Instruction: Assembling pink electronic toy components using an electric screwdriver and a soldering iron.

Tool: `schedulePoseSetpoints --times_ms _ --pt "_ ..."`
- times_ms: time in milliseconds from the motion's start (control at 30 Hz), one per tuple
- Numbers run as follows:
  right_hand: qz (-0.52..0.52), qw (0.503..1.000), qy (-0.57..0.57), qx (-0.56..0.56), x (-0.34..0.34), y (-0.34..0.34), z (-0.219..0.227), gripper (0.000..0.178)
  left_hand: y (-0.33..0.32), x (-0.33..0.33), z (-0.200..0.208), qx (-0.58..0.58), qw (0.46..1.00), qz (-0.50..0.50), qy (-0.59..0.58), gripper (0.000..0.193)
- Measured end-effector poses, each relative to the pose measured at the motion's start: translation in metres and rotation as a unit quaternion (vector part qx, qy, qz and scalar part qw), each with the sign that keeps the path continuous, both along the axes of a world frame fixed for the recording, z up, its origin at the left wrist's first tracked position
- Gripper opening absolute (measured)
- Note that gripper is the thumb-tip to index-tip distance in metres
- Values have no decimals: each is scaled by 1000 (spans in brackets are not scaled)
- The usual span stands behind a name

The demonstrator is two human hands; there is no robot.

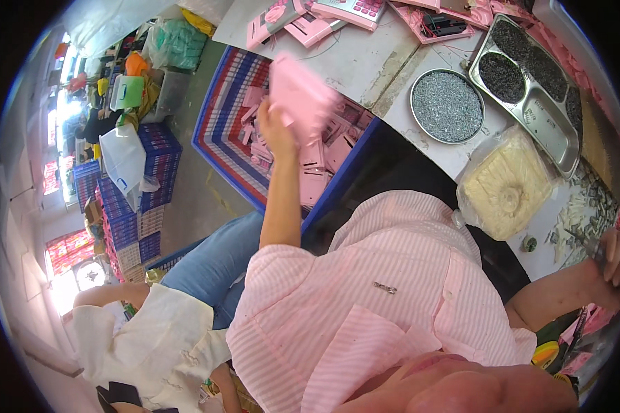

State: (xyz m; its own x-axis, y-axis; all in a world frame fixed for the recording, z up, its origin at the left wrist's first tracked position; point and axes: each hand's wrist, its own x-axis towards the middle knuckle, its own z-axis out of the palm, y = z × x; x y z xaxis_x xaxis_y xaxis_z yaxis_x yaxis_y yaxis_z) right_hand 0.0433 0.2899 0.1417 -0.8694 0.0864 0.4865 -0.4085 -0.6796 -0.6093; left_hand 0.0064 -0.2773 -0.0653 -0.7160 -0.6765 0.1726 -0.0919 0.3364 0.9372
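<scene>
My left hand (278, 133) is closed round the edge of a pink plastic casing (300, 89), which is blurred by motion. It is held above a blue-rimmed bin with a striped red, white and blue lining (217, 127). Inside the bin lie many pink plastic parts (315, 180). At the far right edge my right hand (612, 265) has its fingers curled; a thin dark piece sticks out by them, too unclear to name. That hand is close to a scatter of small pale and dark pieces (579, 224) on the table.
On the table (365, 58) are pink device bodies (313, 24), a round tray of small silver screws (448, 105), a metal compartment tray (554, 131) with dark small parts, and a bagged cream block (506, 184). Another person (158, 337) sits at left, near stacked blue crates (160, 162).
</scene>
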Motion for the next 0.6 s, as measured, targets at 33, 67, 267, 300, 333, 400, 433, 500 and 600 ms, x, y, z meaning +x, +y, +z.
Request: schedulePoseSetpoints --times_ms 33,67,267,300,333,400,433,500,600 --pt "52 997 29 55 -12 16 -9 35 -54 29 -49 84 994 66 16 43" --pt "91 988 60 112 -22 34 -21 35 -82 56 -76 191 972 132 -23 46" --pt "-18 993 -38 111 -28 44 -53 38 -99 55 -92 -353 880 197 -250 64" --pt "-23 987 -44 155 -28 44 -51 39 -82 27 -80 -400 896 105 -160 64" --pt "-69 975 -63 200 -28 44 -50 41 -33 -16 -27 -437 897 8 -62 63" --pt "-169 940 -114 273 -31 38 -55 47 48 -78 57 -213 970 -117 1 51" --pt "-212 922 -123 299 -34 34 -57 50 74 -111 78 -223 961 -160 17 49" --pt "-272 891 -124 341 -41 25 -57 55 106 -179 93 -254 944 -209 5 46" --pt "-348 851 -116 375 -44 4 -49 60 104 -267 82 -305 912 -218 -165 43"
